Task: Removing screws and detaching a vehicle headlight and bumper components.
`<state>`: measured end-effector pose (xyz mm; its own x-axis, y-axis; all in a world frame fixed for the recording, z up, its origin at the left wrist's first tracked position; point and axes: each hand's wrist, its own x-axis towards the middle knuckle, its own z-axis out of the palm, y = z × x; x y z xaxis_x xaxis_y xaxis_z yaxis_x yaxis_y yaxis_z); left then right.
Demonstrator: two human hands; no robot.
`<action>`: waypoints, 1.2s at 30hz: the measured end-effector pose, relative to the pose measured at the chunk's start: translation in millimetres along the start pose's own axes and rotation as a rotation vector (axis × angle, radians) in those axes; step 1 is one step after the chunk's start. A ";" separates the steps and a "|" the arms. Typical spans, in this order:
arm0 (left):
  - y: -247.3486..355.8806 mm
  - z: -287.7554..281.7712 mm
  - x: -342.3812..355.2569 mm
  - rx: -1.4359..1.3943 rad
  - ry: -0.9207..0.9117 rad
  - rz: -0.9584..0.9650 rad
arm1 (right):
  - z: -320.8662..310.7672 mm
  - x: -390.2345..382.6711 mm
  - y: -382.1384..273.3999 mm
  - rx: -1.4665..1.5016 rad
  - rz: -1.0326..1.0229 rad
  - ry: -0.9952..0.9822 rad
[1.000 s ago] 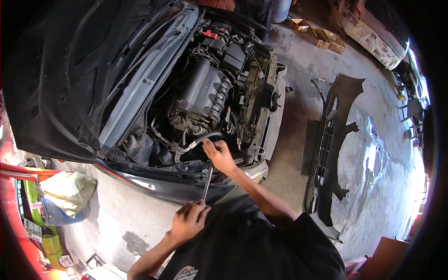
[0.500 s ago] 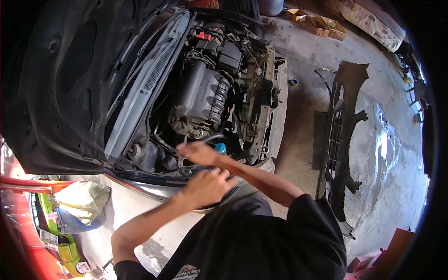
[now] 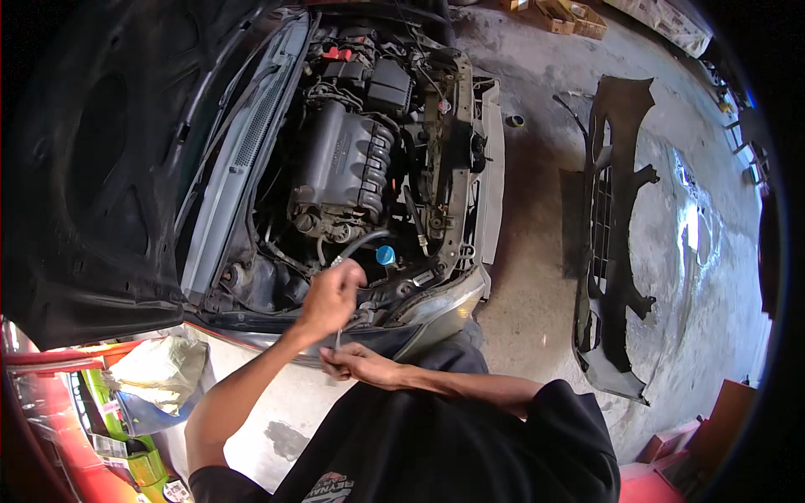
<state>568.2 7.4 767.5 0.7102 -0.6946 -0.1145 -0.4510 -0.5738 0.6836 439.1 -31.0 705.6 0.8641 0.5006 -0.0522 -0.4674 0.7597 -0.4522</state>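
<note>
My left hand (image 3: 331,298) is curled closed above the near fender edge of a car's open engine bay, below a black rubber hose (image 3: 362,243). Its fingers hide whatever it may grip. Nearer my body, my right hand (image 3: 360,365) is closed on a thin metal rod (image 3: 339,339), which points up toward the left hand; its kind cannot be made out. A blue reservoir cap (image 3: 385,255) sits just beyond the left hand. Behind the hose lies the grey plastic engine cover (image 3: 342,159).
The raised black hood (image 3: 92,168) stands at the left. A removed bumper cover (image 3: 616,243) lies on the concrete floor to the right. Cardboard boxes (image 3: 570,18) are at the far end, and a pale cloth (image 3: 159,373) hangs at the lower left.
My right hand has drawn back from the engine bay toward my body. My left hand has moved forward over the fender edge. The thin rod now shows. The view has shifted slightly.
</note>
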 end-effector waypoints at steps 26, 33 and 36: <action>32.5 3.2 -124.9 0.797 -0.128 0.330 | -26.8 90.3 -92.5 -1.284 -0.071 0.093; 26.2 -43.7 -76.3 0.802 -0.349 0.834 | -40.5 77.2 -95.2 -1.237 -0.046 -0.034; 19.0 -41.4 -68.3 0.965 -0.377 0.861 | -46.4 81.5 -88.8 -0.952 0.132 0.029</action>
<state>533.5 61.9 818.2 -0.1093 -0.9725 -0.2055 -0.9833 0.1360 -0.1208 559.7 -76.9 700.1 0.8255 0.5380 -0.1703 -0.2245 0.0364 -0.9738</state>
